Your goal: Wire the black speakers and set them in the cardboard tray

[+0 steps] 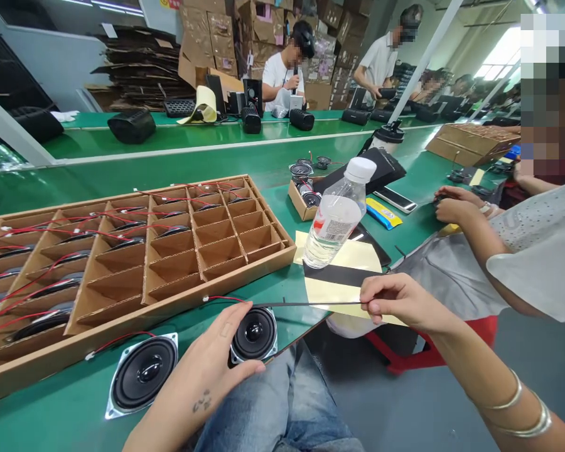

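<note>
My left hand (211, 358) spans a small square-framed speaker (254, 333) at the table's near edge, thumb on the near side and index finger at the far side. A thin black strip (320, 304) stretches from that index fingertip to my right hand (395, 298), which pinches its other end. The strip runs level along the far rim of the speaker. Left of my left hand, a second speaker (144, 373) lies cone up with a red wire. Sheets of yellow backing paper (353, 254) with a black band lie beyond my right hand.
A cardboard divider box (169, 263) holds several wired speakers, mostly in its left compartments. A water bottle (334, 213) stands on the paper. Behind it are a small box of speakers (306, 198), a phone (395, 199) and a yellow-blue packet (383, 213). A co-worker's hands (456, 204) are at right.
</note>
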Demonstrator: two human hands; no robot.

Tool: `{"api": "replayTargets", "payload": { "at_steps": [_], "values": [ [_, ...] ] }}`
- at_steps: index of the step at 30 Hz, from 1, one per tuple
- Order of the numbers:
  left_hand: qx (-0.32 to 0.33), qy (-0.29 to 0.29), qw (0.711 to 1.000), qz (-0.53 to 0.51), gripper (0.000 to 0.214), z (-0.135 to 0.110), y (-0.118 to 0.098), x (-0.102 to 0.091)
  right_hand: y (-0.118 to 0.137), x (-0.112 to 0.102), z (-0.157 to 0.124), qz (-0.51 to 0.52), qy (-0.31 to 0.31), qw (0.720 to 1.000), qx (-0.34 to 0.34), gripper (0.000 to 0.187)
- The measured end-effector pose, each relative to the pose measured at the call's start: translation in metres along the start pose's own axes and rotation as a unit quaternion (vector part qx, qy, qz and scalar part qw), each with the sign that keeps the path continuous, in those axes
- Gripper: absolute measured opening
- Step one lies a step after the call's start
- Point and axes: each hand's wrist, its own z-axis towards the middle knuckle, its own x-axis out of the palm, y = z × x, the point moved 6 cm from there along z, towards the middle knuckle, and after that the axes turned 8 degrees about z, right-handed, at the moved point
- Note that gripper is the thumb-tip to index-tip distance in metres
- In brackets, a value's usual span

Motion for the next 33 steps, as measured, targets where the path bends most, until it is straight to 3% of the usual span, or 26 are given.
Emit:
{"api": "replayTargets", "payload": {
  "at_steps": [5, 9, 15, 19, 26, 33],
  "values": [
    [0.018, 0.015, 0.997, 0.069, 0.063, 0.0, -0.001, 0.0, -0.027, -0.005, -0.007, 0.107, 0.009, 0.994, -0.006, 0.014],
    [0.021, 0.006, 0.99, 0.138, 0.066, 0.003, -0.005, -0.004, -0.035, -0.004, -0.017, 0.088, 0.016, 0.996, -0.022, 0.012],
    [0.132, -0.107, 0.957, 0.235, 0.066, 0.006, -0.022, -0.02, -0.033, -0.004, -0.031, 0.09, -0.034, 0.992, -0.082, 0.005],
    [0.173, -0.143, 0.941, 0.253, 0.067, 0.004, -0.023, -0.02, -0.031, 0.0, -0.041, 0.033, -0.023, 0.99, -0.135, 0.01],
    [0.188, -0.124, 0.941, 0.254, 0.08, 0.002, -0.025, -0.025, -0.033, 0.011, -0.056, -0.066, -0.02, 0.98, -0.185, 0.016],
    [0.169, -0.091, 0.951, 0.241, 0.066, 0.005, -0.03, -0.026, -0.042, 0.033, -0.067, -0.09, 0.01, 0.981, -0.174, 0.012]
  ]
}}
